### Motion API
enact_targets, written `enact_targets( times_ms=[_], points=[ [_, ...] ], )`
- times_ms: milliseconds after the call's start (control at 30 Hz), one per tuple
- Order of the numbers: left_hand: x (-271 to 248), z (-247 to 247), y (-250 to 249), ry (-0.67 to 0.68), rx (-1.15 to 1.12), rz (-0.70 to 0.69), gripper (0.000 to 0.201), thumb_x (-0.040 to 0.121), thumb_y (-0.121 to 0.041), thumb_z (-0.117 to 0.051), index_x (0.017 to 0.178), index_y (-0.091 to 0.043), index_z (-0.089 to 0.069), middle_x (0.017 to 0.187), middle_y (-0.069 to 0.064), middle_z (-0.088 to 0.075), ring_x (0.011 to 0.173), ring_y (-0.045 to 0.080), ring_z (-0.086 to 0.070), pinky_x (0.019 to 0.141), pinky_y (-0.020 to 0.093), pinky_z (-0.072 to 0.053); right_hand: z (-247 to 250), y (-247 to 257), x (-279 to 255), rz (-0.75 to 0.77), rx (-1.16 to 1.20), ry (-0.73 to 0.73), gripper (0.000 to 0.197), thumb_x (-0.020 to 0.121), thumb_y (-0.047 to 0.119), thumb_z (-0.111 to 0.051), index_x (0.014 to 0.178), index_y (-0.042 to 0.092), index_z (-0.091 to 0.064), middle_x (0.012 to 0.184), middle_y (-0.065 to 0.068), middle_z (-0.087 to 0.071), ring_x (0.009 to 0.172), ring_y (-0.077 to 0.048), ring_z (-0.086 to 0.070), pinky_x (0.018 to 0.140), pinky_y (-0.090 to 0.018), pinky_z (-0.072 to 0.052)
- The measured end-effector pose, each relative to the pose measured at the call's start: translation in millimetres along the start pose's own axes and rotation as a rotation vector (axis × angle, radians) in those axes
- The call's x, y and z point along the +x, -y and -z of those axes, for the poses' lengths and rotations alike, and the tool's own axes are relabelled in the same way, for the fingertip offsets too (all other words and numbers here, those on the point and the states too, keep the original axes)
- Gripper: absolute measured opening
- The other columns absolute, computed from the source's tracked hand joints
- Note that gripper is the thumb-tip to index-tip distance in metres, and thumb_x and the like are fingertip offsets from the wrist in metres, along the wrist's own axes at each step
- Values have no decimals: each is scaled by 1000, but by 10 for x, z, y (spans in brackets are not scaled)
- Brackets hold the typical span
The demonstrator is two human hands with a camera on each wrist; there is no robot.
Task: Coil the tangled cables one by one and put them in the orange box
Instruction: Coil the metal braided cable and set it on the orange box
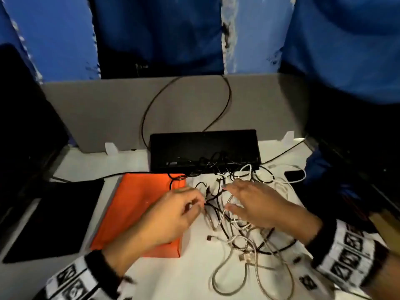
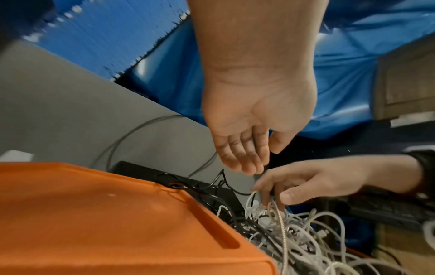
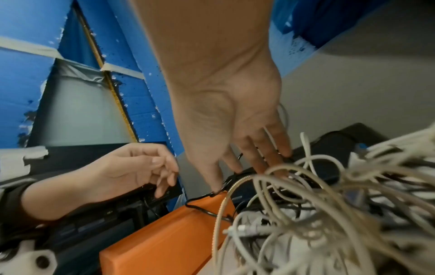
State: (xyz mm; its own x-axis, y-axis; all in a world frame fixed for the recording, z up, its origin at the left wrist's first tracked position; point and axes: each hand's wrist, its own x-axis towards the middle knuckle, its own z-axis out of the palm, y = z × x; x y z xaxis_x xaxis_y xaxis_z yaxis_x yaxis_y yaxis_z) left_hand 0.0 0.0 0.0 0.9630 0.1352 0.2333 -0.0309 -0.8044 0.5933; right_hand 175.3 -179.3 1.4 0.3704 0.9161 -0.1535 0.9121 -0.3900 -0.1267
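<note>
The orange box (image 1: 138, 213) lies lid-up at centre left of the white table (image 1: 190, 276). Right of it spreads a tangle of cables (image 1: 244, 232), black, white and braided silver. One black cable (image 1: 173, 180) crosses the box's far corner. My left hand (image 1: 194, 202) hovers over the box's right edge, fingers loosely curled and holding nothing, close to the tangle. The left wrist view shows its fingers (image 2: 244, 158) empty above the cables. My right hand (image 1: 231, 198) is spread over the tangle, and its fingertips (image 3: 270, 160) touch the cables without gripping any.
A black keyboard-like device (image 1: 205, 148) sits just behind the tangle, against a grey divider panel (image 1: 104, 109). A black mat (image 1: 56, 217) lies left of the box. A dark phone (image 1: 294, 175) rests at the right, near some white cable.
</note>
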Motion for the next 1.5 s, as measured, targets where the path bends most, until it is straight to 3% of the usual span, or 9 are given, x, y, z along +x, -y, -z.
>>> enact_targets(
  times_ms=[167,267,400,700,900,1033,1133,1300,1500],
  points=[
    [461,-288,109,121,182,24,29,96,-40,-50,93,-21,-71,85,-8,-71,78,8,-63,73,28,-48,-49,-110,368,86,-132,301,34,104,46,-52,133,28,-56,115,0,-64,106,-22,-64,88,-36,-53],
    [562,-422,89,206,300,75,44,101,-51,-53,84,-15,-71,67,-2,-64,61,9,-57,63,31,-43,-91,-112,502,150,-77,240,24,104,38,-56,103,20,-70,81,8,-60,74,-14,-58,75,-33,-52],
    [660,-435,-3,138,275,113,26,99,-44,-63,95,-22,-74,86,-1,-75,80,18,-70,74,35,-56,-4,-177,563,180,-27,55,34,103,41,-58,78,18,-62,66,5,-59,59,-10,-53,65,-35,-48],
    [465,-318,-349,-34,9,113,21,102,-4,-46,89,-18,-56,75,6,-74,68,22,-75,64,33,-58,103,-112,92,116,379,-247,27,99,35,-67,91,9,-68,73,-1,-70,50,-5,-54,50,-22,-43],
    [212,-229,-431,-250,101,61,14,104,-17,-50,97,-17,-61,65,-9,-54,52,7,-43,51,28,-33,-107,-120,-267,-13,348,-251,41,94,44,-73,127,21,-63,106,3,-65,89,-16,-62,75,-28,-50],
    [7,82,-533,-478,-435,63,27,107,-17,-39,85,-25,-52,50,-14,-42,37,3,-27,40,19,-20,-389,-223,-431,-113,276,-150,53,93,49,-72,137,26,-55,120,4,-62,108,-19,-62,99,-40,-51],
    [-231,326,-608,-631,-628,63,26,108,-14,-34,89,-24,-49,57,-7,-40,40,6,-24,42,18,-15,-529,-255,-478,-145,222,-85,30,100,47,-62,123,29,-66,111,8,-64,106,-18,-62,92,-33,-48],
    [-425,145,-582,-429,-488,94,24,110,-14,-37,111,-13,-62,63,5,-61,39,16,-37,42,26,-26,-443,-113,-518,-65,392,-203,22,103,31,-60,123,26,-68,108,13,-70,99,-10,-66,82,-25,-48],
    [-509,-152,-655,-160,-423,133,29,112,-12,-33,115,-3,-60,80,8,-72,51,24,-51,55,31,-43,-411,162,-557,16,480,-173,60,97,52,-63,151,36,-42,119,18,-66,101,-7,-66,92,-32,-51]
  ],
)
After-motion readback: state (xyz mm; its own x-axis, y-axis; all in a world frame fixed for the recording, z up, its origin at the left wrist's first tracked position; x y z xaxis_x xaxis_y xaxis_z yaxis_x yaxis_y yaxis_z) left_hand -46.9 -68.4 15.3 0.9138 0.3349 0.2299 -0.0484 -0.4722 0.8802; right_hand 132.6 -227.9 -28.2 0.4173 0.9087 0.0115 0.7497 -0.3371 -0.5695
